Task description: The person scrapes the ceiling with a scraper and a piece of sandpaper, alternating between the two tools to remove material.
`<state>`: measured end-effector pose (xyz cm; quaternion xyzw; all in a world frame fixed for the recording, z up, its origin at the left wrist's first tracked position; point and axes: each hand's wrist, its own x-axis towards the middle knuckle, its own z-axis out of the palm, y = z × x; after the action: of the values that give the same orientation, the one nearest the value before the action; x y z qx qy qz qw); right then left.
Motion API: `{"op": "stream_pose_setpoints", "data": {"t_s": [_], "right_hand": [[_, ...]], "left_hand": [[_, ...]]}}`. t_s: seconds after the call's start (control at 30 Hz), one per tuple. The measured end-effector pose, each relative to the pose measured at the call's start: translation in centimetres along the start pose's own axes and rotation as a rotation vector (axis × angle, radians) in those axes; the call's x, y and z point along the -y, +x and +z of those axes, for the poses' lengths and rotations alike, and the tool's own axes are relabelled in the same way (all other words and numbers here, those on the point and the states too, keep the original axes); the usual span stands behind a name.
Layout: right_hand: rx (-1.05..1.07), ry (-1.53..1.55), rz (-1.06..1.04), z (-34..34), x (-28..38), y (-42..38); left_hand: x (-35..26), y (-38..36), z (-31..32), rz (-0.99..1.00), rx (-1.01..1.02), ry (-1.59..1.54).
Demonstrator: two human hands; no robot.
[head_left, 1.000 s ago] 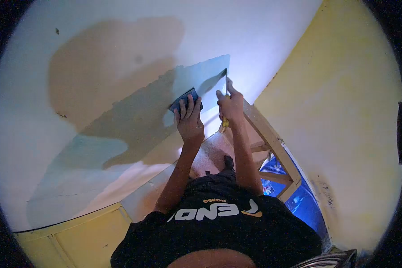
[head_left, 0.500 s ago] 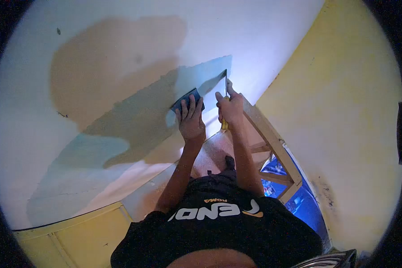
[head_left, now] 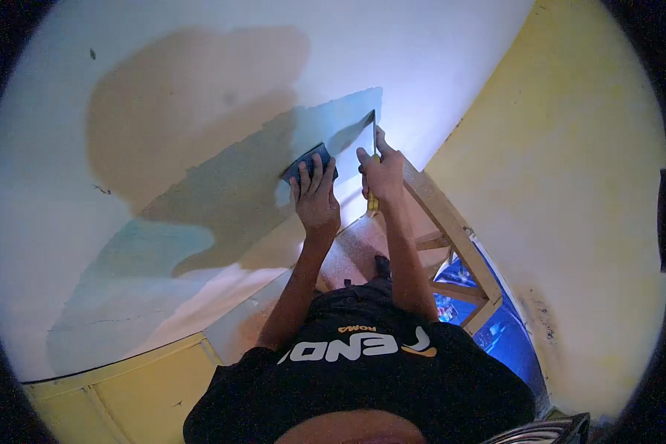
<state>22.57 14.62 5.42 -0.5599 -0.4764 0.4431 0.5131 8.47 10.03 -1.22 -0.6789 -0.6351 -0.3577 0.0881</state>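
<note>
Against the wall (head_left: 392, 44), my left hand (head_left: 318, 207) presses a dark blue rectangular pad (head_left: 294, 164), its fingers laid over the pad's face. To its right, my right hand (head_left: 383, 177) is closed round the yellow handle of a scraper (head_left: 374, 203). The thin blade, seen nearly edge-on, points up, with its tip at or close to the wall. Its index finger stretches along the blade. Both hands work over a pale blue-green patch (head_left: 333, 111) with an uneven upper edge. The palm side of each hand is hidden.
A yellow wall (head_left: 570, 192) meets the white one at a corner on the right. Below it is a wooden frame (head_left: 451, 214) with crosspieces, with blue material (head_left: 507, 351) behind. Yellow panelling (head_left: 140, 385) stands lower left. A head-and-arm shadow (head_left: 192, 96) falls on the wall.
The view has shifted very slightly. Both hands keep nearly the same places on the wall, still on the pad and the scraper.
</note>
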Motion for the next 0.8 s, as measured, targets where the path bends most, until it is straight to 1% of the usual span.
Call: {"op": "stream_pose_setpoints", "data": {"t_s": [0.03,0.13,0.23,0.37,0.5,0.57,0.6,0.63,0.73,0.77,0.8], "right_hand": [[-0.004,0.003,-0.041,0.1,-0.5,0.5],[-0.031,0.07,0.006,0.0,-0.4,0.7],[-0.014,0.013,0.018,0.8,-1.5,-0.3],[-0.008,-0.058,0.154,-0.4,-0.8,0.1],[-0.043,0.034,0.033,1.6,-2.9,-0.2],[-0.044,0.061,0.075,1.0,-4.0,0.1],[-0.045,0.075,0.088,0.8,-3.5,0.2],[0.003,0.103,0.123,0.8,-2.3,-0.5],[-0.039,0.02,0.082,1.3,-4.2,0.2],[-0.095,-0.008,0.134,1.3,-4.8,0.7],[-0.072,0.002,0.155,1.2,-4.4,0.1]], "left_hand": [[-0.1,0.0,0.0,-0.008,0.004,-0.005],[0.0,-0.1,-0.4,-0.014,0.029,-0.027],[0.1,0.0,-0.1,-0.01,0.031,0.014],[0.3,-0.2,-0.2,-0.001,0.03,0.006],[0.4,-0.1,0.4,0.003,0.012,0.009],[0.6,-0.6,0.3,0.002,0.023,0.013],[0.5,-0.4,0.3,-0.006,0.031,0.015],[0.3,-0.3,0.2,-0.015,0.041,0.016],[0.1,-0.2,0.1,-0.039,0.068,0.038],[0.2,-0.4,0.1,-0.032,0.063,0.029],[0.4,-0.7,0.2,-0.024,0.057,0.019]]}}
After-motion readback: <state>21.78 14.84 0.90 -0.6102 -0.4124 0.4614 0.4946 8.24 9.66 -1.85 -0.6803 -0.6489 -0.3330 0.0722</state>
